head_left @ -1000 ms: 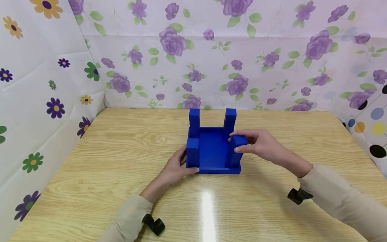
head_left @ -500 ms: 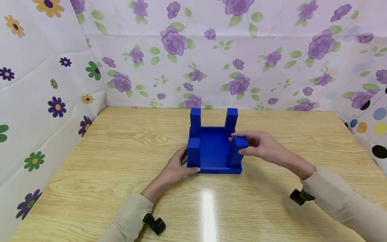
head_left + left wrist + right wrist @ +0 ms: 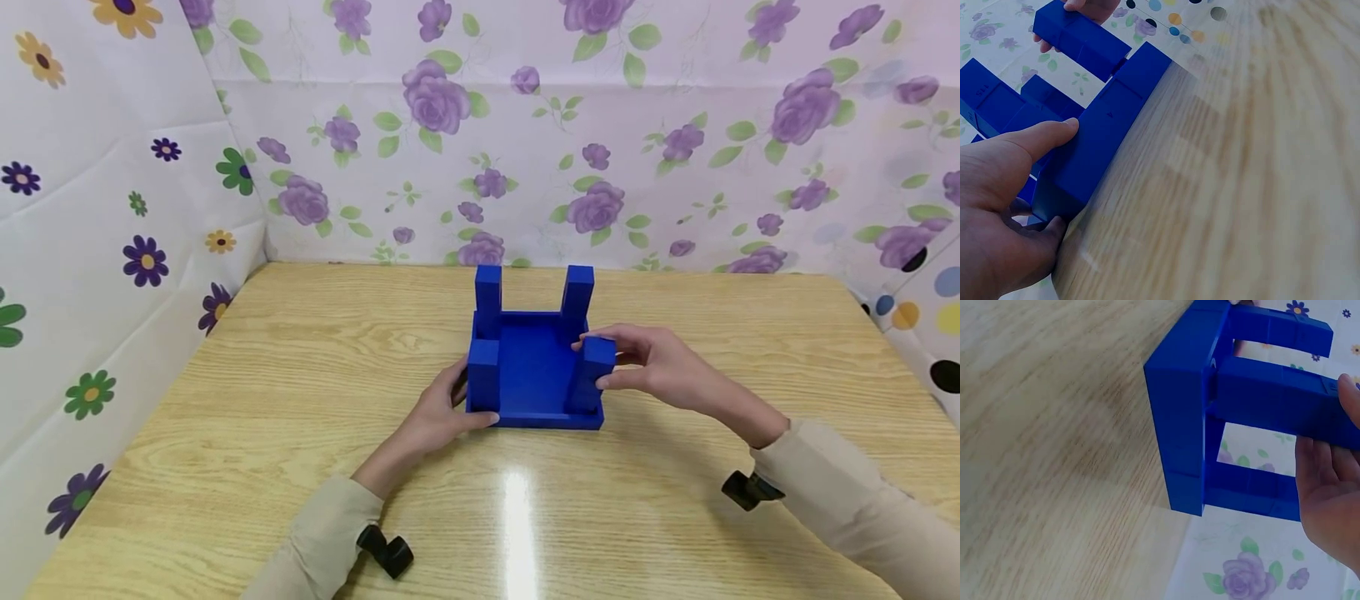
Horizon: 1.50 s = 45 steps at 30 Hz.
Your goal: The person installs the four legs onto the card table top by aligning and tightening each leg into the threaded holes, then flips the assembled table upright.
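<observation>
A blue square base with a low raised rim lies on the table, with a blue block-like leg standing at each corner. My left hand grips the near left corner, its thumb along the front rim beside the near left leg. In the left wrist view the thumb of the left hand presses on the base's outer wall. My right hand pinches the upper part of the near right leg, which leans slightly right. In the right wrist view, this leg's foot is at the base's inner corner.
The two far legs rise at the back of the base. Wood-grain table surrounds it. Behind hangs a flowered cloth, with another cloth along the left side. Small black devices sit on both wrists.
The near right leg has turned a little, its top now squarer to the base, and my right thumb has shifted to its right side. My left hand keeps its grip. The head view has shifted slightly.
</observation>
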Tool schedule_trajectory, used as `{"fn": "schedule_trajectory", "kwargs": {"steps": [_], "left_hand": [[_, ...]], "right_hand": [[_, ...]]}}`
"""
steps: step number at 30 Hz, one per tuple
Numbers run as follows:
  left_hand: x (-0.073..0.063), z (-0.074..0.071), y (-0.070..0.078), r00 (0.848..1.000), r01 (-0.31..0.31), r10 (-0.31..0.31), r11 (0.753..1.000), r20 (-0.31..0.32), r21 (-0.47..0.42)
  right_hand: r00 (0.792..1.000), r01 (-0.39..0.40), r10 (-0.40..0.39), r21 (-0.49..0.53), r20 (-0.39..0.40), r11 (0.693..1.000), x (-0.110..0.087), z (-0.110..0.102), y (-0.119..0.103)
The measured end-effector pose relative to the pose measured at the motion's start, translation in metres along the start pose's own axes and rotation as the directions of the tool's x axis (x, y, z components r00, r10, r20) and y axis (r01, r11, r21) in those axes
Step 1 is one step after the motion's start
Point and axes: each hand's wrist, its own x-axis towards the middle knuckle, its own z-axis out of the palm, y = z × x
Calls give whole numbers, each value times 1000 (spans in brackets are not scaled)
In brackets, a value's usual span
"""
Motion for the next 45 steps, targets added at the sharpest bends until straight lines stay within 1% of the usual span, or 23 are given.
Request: {"fn": "schedule_trajectory", "kwargs": {"steps": [4, 7, 9, 12, 15, 17, 22, 24, 27, 30, 32, 34, 36, 37, 39, 41, 43, 45], "left_hand": [[1, 0, 0, 1000, 4, -4, 1000, -1, -5], [1, 1, 0, 1000, 16, -16, 1000, -1, -10], [0, 1, 1, 1000, 20, -21, 1000, -3, -14], [0, 1, 0, 1000, 26, -27, 1000, -9, -17], [0, 0, 0, 1000, 26, -26, 1000, -11, -17], [0, 1, -1, 1000, 28, -29, 1000, -12, -12], [0, 1, 0, 999, 37, -37, 999, -17, -3], [0, 0, 0, 999, 39, -39, 999, -18, -2], [0, 0, 0, 999, 33, -33, 999, -14, -4], [0, 1, -1, 1000, 18, -18, 1000, -10, -9], [1, 1, -2, 1000, 12, -12, 1000, -7, -16], [1, 1, -2, 1000, 10, -10, 1000, -7, -20], [1, 2, -2, 1000, 19, -19, 1000, -11, -19], [1, 2, -2, 1000, 25, -25, 1000, -12, -18], [0, 2, -1, 1000, 27, -27, 1000, -14, -14], [0, 2, 0, 999, 29, -30, 1000, -16, -11], [0, 1, 0, 999, 29, -29, 1000, -14, -8], [-1, 1, 0, 999, 30, -30, 1000, -17, -4]], "right_hand": [[999, 0, -1, -34, -53, 999, 0, 5, 1], [993, -20, 12, -61, -115, 998, 0, 9, 3], [986, -40, 26, -79, -164, 996, 0, 13, 4], [970, -68, 33, -137, -242, 988, 0, 18, 3], [952, -69, 4, -202, -307, 977, 0, 25, 1], [937, -63, -29, -252, -348, 966, -1, 29, 0], [905, -59, -106, -369, -411, 928, -2, 37, -1], [897, -60, -121, -389, -425, 919, -1, 38, -1], [893, -63, -120, -384, -434, 921, 0, 39, 0], [905, -72, -92, -364, -415, 928, 0, 39, 0], [920, -77, -65, -341, -386, 937, -1, 37, -1], [940, -76, -28, -290, -340, 954, -2, 33, 0], [959, -62, 1, -207, -282, 976, -3, 27, 2], [969, -47, 8, -149, -247, 988, -4, 23, 3], [986, -22, 18, -21, -166, 1000, -6, 15, 6], [997, 6, 2, 95, -80, 995, -6, 6, 8], [1000, 26, -26, 187, 1, 982, -6, -2, 9], [997, 31, -47, 232, 64, 972, -5, -8, 11]]}}
